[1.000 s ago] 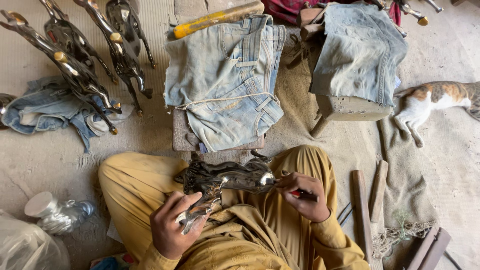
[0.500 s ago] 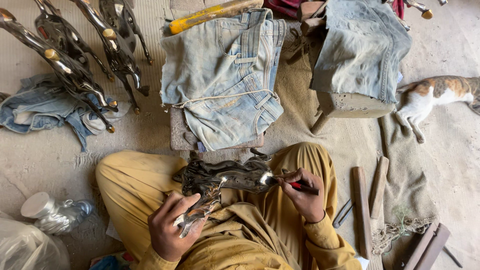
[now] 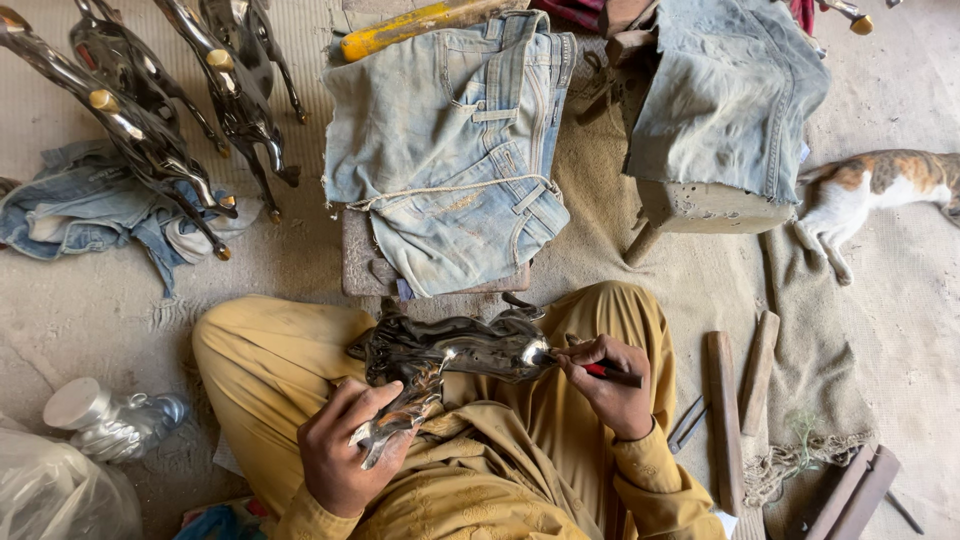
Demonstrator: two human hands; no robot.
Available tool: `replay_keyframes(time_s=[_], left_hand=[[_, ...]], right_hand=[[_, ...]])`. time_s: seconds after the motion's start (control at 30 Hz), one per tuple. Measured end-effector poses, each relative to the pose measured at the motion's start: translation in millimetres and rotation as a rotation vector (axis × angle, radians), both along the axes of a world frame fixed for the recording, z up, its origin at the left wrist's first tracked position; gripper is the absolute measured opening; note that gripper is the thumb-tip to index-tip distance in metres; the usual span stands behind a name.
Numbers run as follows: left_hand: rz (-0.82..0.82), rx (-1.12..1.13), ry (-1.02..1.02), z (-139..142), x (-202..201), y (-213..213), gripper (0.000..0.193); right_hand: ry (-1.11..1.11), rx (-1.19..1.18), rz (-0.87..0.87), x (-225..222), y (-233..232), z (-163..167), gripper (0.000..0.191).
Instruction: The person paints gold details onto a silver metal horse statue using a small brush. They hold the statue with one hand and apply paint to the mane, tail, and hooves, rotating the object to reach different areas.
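**Fine tool work on a metal horse held in the lap**

The person sits cross-legged on the sandy floor with a shiny metal horse (image 3: 455,355) lying across the lap, head end low and to the left; the left hand (image 3: 345,455) is closed round that lower end, fingers wrapped over it, so the figure is braced against the thigh; the right hand (image 3: 610,385) is pinched shut on a thin red-handled tool (image 3: 612,374), whose tip meets the horse at its bright right end.

To do this well, as I judge it, the left hand should hold the piece dead steady and turn it rather than let the tool hand chase the curve; the right hand looks best kept low, heel resting on the leg, with short, light strokes so the tip does not skid over the polished surface; a slip here would likely scar the finish.

Ahead stands a low block covered with worn jeans (image 3: 450,150), tied on with cord, and a yellow-handled tool (image 3: 415,22) lies beyond it; more finished horses (image 3: 170,110) stand at the upper left; a crushed plastic bottle (image 3: 110,420) lies by the left knee; wooden sticks (image 3: 725,415) rest to the right; a cat (image 3: 880,195) lies stretched out well apart on the right.
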State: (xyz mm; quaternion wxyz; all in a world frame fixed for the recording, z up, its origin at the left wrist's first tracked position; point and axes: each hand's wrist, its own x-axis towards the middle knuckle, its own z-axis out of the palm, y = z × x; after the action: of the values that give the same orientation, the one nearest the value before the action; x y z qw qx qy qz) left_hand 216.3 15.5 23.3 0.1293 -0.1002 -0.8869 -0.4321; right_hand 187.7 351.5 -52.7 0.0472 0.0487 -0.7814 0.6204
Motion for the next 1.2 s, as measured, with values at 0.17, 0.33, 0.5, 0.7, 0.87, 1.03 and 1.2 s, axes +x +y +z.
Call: replay_keyframes(time_s=[0.17,0.33,0.5,0.7,0.87,1.03,1.2], left_hand=[[0.011,-0.014,0.02,4,-1,2,0.042],[0.008,-0.015,0.002,8,-3,3,0.042],[0.021,-0.008,-0.027,10,-5,4,0.042],[0.018,-0.005,-0.019,12,-6,4,0.042],[0.021,-0.007,-0.026,12,-4,5,0.041],[0.008,-0.007,-0.017,12,-4,4,0.041],[-0.001,-0.021,0.01,10,-4,4,0.039]], right_hand=[[-0.002,0.033,0.028,0,1,3,0.019],[0.058,0.002,0.028,1,-1,4,0.021],[0.078,0.026,0.091,-3,1,8,0.025],[0.156,-0.01,0.193,-6,3,15,0.019],[0.24,-0.032,0.315,-11,8,18,0.009],[0.248,0.016,0.349,-14,11,21,0.006],[0.359,0.08,0.381,-14,14,15,0.012]])
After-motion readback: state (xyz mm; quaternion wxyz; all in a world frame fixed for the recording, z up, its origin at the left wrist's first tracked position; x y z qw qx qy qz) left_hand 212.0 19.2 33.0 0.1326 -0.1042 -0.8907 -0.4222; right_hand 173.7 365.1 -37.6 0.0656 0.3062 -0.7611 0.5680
